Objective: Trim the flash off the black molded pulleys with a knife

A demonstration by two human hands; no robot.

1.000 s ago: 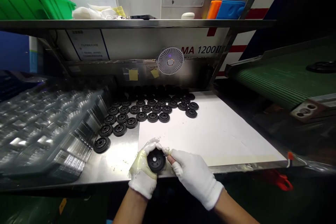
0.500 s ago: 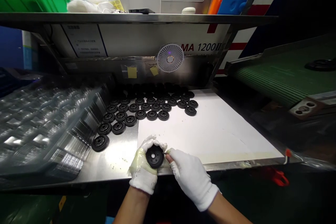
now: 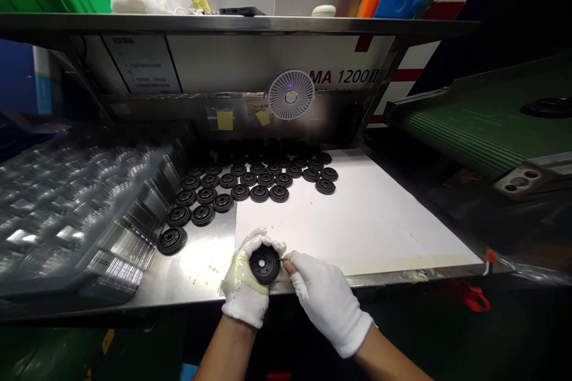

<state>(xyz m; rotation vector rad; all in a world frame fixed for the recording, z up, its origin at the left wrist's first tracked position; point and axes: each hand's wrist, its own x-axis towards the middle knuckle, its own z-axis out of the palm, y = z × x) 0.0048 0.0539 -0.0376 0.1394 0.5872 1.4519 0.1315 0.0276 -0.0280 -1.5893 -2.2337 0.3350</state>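
Note:
My left hand (image 3: 243, 283), in a white glove with yellowish tape on the fingers, is closed round a black round disc part (image 3: 264, 264) at the front edge of the steel bench. My right hand (image 3: 324, 297), also gloved, pinches a small thin tool whose tip touches the disc's right rim; what the tool is I cannot make out. Several more black disc parts (image 3: 250, 181) lie in rows at the back of the bench, and one lone disc (image 3: 172, 240) sits to the left.
A white paper sheet (image 3: 357, 214) covers the right of the steel bench (image 3: 196, 268). Stacked clear plastic trays (image 3: 71, 208) fill the left. A small fan (image 3: 291, 94) hangs under the shelf (image 3: 232, 24). A green conveyor belt (image 3: 482, 131) slopes at the right.
Both hands with the disc have stayed near the front edge, shifting slightly away from me. The view has tilted a little; the rows of discs have not moved.

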